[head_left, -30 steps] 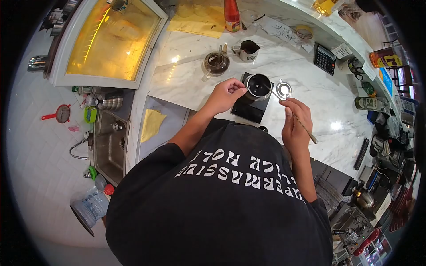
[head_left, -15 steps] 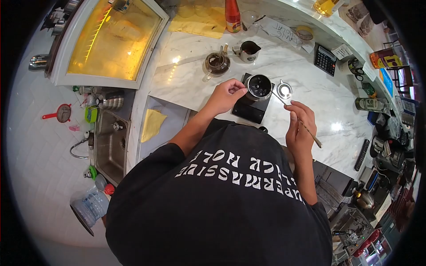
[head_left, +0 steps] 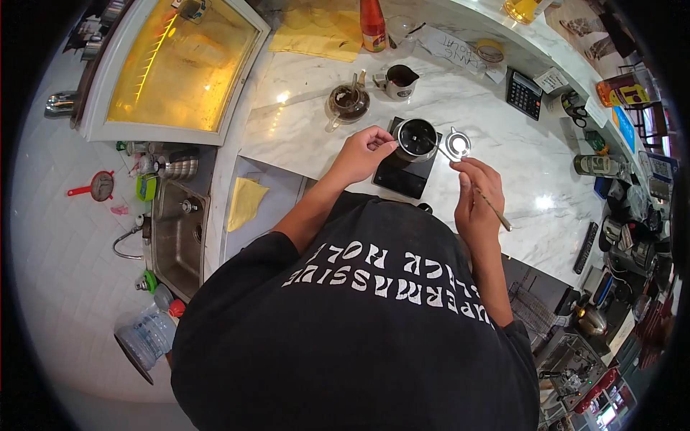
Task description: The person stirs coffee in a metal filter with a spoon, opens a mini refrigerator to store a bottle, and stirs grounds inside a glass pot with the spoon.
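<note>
A metal-rimmed cup (head_left: 411, 156) with dark contents stands on a black scale (head_left: 401, 178) on the marble counter. My left hand (head_left: 365, 152) is at the left side of its rim, thumb and fingertips pinched against it. My right hand (head_left: 480, 190) grips a long, thin bar spoon (head_left: 494, 207), whose lower end reaches over the right rim into the cup; the tip is hidden in the dark contents. Just right of the cup lies a small round metal piece (head_left: 458, 144) with a bright centre.
Behind the cup stand a glass pot (head_left: 350, 104) and a small pitcher (head_left: 402, 82), both with dark contents. A red bottle (head_left: 372, 27), a calculator (head_left: 525, 95) and a tape roll (head_left: 490, 50) sit farther back. The sink (head_left: 178, 237) is at left.
My right hand and the spoon have shifted slightly left and up, with the spoon still in the cup. My left hand stays at the rim. The view has shifted a little.
</note>
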{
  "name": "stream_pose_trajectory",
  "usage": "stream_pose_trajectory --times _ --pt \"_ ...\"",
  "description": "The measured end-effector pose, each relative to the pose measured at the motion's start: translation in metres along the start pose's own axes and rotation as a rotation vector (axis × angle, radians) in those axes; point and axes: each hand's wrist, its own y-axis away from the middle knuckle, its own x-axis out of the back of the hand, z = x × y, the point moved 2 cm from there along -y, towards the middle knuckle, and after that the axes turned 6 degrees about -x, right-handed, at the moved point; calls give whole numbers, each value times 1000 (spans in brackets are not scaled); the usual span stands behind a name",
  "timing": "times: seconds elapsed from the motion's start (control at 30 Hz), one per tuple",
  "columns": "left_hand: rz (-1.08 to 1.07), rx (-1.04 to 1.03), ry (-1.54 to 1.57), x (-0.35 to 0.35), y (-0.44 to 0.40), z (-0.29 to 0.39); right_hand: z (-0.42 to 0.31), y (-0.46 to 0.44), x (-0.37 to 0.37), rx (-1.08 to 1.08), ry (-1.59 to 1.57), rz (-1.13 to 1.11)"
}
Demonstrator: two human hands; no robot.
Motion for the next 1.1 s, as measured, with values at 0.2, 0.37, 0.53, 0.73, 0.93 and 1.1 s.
stream_pose_trajectory --times 0.2,0.37,0.53,0.73,0.93,1.1 --pt "36 -48 -23 -1 -1 -4 3 2 7 -9 -16 7" --pt "10 -23 -33 0 -1 0 2 -2 5 -7 12 26" --pt "-4 -9 -57 1 0 2 0 2 5 20 0 -4" --pt "30 -42 -50 1 -1 -1 4 -1 7 -5 21 22" --pt "14 -11 -39 0 -1 0 -2 -5 4 30 51 -11" --pt "-14 -7 -21 2 0 -3 1 -2 7 -7 -4 3"
